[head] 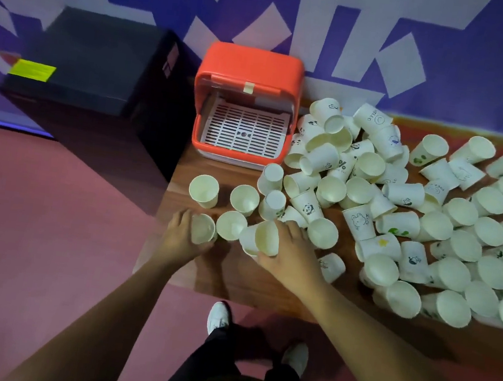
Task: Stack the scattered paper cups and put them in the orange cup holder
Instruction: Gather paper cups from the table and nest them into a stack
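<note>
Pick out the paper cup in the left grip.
The white paper cup nearest the wooden table's left corner, mouth-up, the left grip curled round it; the three upright cups beside it are unheld.

Small white paper cups, many printed with little cartoons, lie in a loose heap across the brown wooden table, most on their sides. Three stand mouth-up near its left edge. The left hand grips one upright cup; the right hand holds a tilted cup. The orange plastic box-shaped cup holder sits at the far left corner, lid raised, white slatted tray showing
</note>
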Available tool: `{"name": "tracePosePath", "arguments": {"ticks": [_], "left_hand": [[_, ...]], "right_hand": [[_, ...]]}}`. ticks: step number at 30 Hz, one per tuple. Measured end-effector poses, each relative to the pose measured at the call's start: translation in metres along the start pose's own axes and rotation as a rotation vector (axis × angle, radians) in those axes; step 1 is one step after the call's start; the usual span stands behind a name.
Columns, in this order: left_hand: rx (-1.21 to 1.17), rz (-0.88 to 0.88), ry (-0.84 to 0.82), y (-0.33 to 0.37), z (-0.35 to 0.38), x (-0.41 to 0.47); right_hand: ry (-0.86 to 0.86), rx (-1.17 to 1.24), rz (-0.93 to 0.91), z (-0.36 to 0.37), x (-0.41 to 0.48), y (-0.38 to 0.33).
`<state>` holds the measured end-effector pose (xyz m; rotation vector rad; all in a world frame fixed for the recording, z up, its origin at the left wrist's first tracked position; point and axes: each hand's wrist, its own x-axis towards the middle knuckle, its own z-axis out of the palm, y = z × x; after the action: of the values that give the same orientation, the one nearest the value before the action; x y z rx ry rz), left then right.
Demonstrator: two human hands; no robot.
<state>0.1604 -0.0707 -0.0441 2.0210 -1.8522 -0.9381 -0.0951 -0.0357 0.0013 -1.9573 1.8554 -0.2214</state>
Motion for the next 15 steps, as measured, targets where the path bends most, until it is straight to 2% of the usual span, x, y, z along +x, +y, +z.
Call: {"name": "tracePosePath", "arguments": {"ticks": [5, 9, 15], "left_hand": [[0.022, 0.087, -0.205, -0.012, -0.001, 0.018], [0.029, 0.13, -0.208, -0.015, 0.003, 0.021], [-0.005, 0.095, -0.173, -0.026, -0.001, 0.014]], "right_hand": [[0.02, -0.067, 0.086, 0.002, 0.007, -0.015], [0.034, -0.105, 0.117, 0.003, 0.006, -0.024], [0.039, -0.119, 0.142, 0.009, 0.003, -0.027]]}}
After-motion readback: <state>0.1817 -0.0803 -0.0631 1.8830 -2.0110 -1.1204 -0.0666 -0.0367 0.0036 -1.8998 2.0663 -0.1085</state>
